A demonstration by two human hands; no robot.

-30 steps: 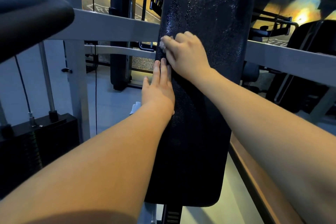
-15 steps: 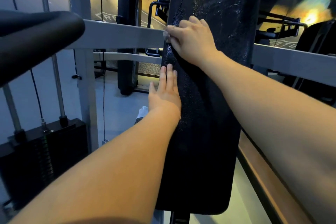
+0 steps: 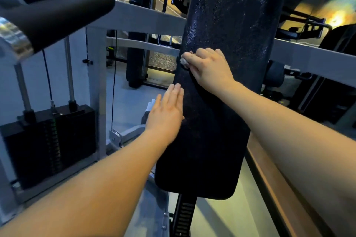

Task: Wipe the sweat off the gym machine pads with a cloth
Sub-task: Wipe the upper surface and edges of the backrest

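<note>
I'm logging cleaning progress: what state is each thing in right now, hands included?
pad: upper part glistening with droplets, lower part dull.
cloth: bunched, pressed against the pad's left edge.
right hand: fingers curled over the cloth.
left hand: flat, fingers straight, against the pad's left edge.

The scene is dim overall, with a cool bluish cast on the floor (image 3: 131, 102) left of the right grip (image 3: 210, 67). Warm yellow glows spot the wall (image 3: 337, 17) far up and right of it. Wet glints speckle the black pad (image 3: 221, 121) above the grip. The cloth (image 3: 184, 61) at its fingertips is a pale smear. The roller handle (image 3: 63, 5), up left, is blurred, and the frame bars (image 3: 146, 19) bow toward the edges.
</note>
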